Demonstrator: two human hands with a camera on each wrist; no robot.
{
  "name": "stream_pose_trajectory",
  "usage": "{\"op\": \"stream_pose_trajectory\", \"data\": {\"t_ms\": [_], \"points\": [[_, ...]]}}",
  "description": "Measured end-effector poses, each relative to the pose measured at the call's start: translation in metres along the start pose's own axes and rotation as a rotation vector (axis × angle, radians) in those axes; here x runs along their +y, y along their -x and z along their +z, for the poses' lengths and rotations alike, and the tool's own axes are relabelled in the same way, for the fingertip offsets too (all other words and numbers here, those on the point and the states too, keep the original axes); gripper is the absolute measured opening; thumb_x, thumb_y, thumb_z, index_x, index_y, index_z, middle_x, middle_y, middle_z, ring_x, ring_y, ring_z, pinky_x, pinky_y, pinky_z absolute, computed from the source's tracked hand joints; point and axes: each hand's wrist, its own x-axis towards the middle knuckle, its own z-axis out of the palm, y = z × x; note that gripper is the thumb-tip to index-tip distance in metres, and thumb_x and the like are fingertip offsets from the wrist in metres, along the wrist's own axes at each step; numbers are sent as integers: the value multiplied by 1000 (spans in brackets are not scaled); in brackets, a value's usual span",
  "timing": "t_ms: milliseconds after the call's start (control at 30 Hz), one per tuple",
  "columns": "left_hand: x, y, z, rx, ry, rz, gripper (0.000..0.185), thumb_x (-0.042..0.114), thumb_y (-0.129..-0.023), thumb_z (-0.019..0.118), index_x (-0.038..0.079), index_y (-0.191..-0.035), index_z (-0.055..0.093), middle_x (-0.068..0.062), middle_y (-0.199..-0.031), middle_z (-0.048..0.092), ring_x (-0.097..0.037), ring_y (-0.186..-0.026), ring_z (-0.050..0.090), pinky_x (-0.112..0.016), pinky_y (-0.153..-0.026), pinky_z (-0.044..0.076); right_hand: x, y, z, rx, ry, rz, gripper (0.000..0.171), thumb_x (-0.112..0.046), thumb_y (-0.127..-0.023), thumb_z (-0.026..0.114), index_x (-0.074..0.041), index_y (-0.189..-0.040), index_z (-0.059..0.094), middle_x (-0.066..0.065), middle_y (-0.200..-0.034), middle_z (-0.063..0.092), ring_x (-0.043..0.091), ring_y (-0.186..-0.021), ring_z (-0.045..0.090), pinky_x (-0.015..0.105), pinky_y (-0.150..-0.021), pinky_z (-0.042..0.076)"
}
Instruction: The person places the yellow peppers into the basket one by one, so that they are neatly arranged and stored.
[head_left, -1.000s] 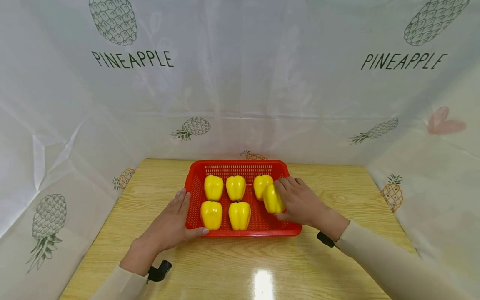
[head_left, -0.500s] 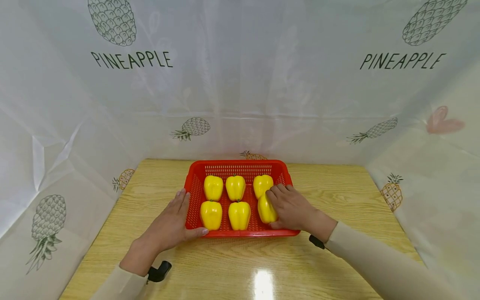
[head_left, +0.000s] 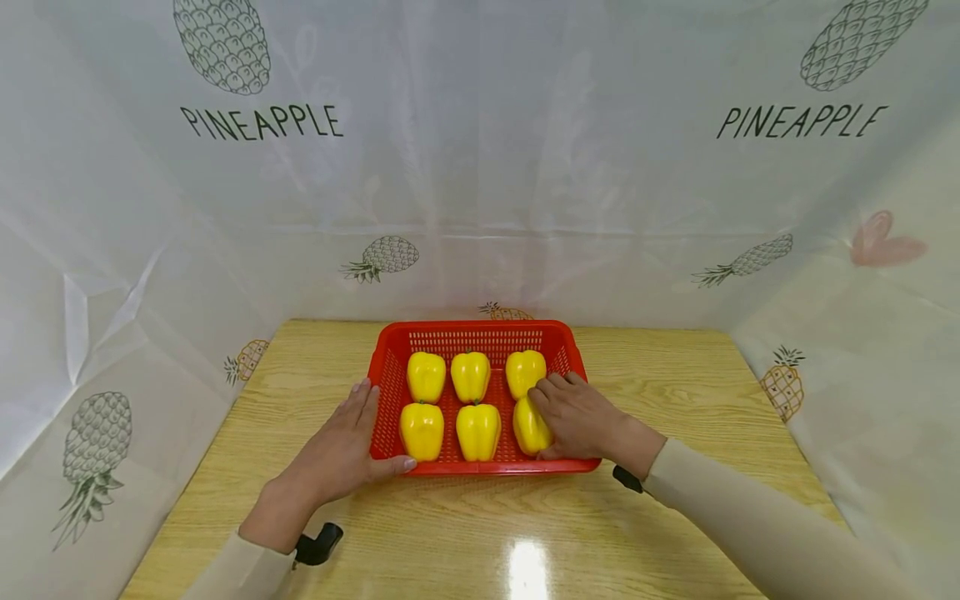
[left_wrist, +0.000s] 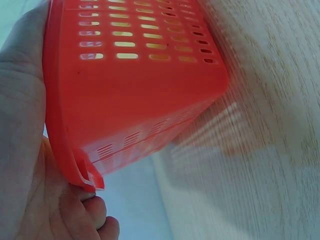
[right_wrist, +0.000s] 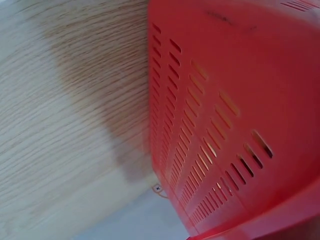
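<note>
Your right hand [head_left: 581,417] grips the sixth yellow pepper [head_left: 529,427], upright at the red basket's [head_left: 480,332] 5 o'clock corner, just beside its neighbour at 9 o'clock, while your flat, relaxed left hand [head_left: 341,450] steadies the basket's left wall.

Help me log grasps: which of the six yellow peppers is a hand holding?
The front-right pepper in the red basket; the right hand wraps it, the other five stand untouched.

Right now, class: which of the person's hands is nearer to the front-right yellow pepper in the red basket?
Right. The right hand grips the front-right pepper; the left hand rests on the basket's opposite front corner.
</note>
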Motion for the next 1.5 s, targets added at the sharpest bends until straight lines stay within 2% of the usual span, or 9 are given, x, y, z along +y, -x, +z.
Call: {"op": "stream_pose_trajectory", "data": {"t_ms": [333, 567, 800, 1167, 1300, 1500], "points": [[3, 2, -1, -11, 15, -5, 135, 87, -80, 63, -8, -165, 19, -29, -174, 12, -49, -160, 16, -64, -126, 28, 2, 1, -1, -47, -15, -1, 87, -75, -80, 77, -7, -131, 62, 9, -119, 64, 27, -105, 56, 38, -82, 45], [2, 1, -1, -3, 11, -3, 134, 86, -81, 64, -8, -165, 19, -29, -174, 13, -49, -161, 16, -63, -126, 28, 2, 0, -1, -37, -16, -1, 79, -75, -78, 78, -9, -119, 64, 7, -108, 63, 26, -101, 54, 37, -80, 43], [2, 1, 0, 0, 16, -1, 134, 87, -81, 63, -8, -165, 19, -29, -174, 13, -48, -161, 15, -63, -126, 28, 2, 3, -3, -51, 30, 18, 81, -79, -78, 75, -7, -112, 64, 9, -105, 64, 29, -103, 57, 42, -91, 48], [3, 2, -1, 4, 6, 4, 134, 87, -81, 62, -9, -164, 19, -30, -173, 15, -48, -161, 15, -62, -126, 29, 4, 3, -3, -54, 38, 26, 83, -80, -80, 71, -5, -115, 64, 12, -110, 64, 31, -108, 58, 44, -97, 49], [4, 1, -1, -2, 6, 1, 134, 86, -81, 63, -9, -164, 19, -30, -173, 15, -49, -161, 16, -63, -125, 29, 4, 3, -1, -39, 25, 27, 84, -81, -81, 70, -6, -117, 63, 12, -113, 64, 30, -109, 58, 44, -97, 49], [4, 0, -1, -15, 7, -9, 134, 86, -81, 64, -8, -165, 18, -29, -174, 14, -49, -161, 15, -64, -125, 29, 5, 4, 2, 36, 20, 14, 82, -82, -80, 70, -9, -116, 63, 10, -111, 62, 28, -105, 57, 42, -92, 49]]}}
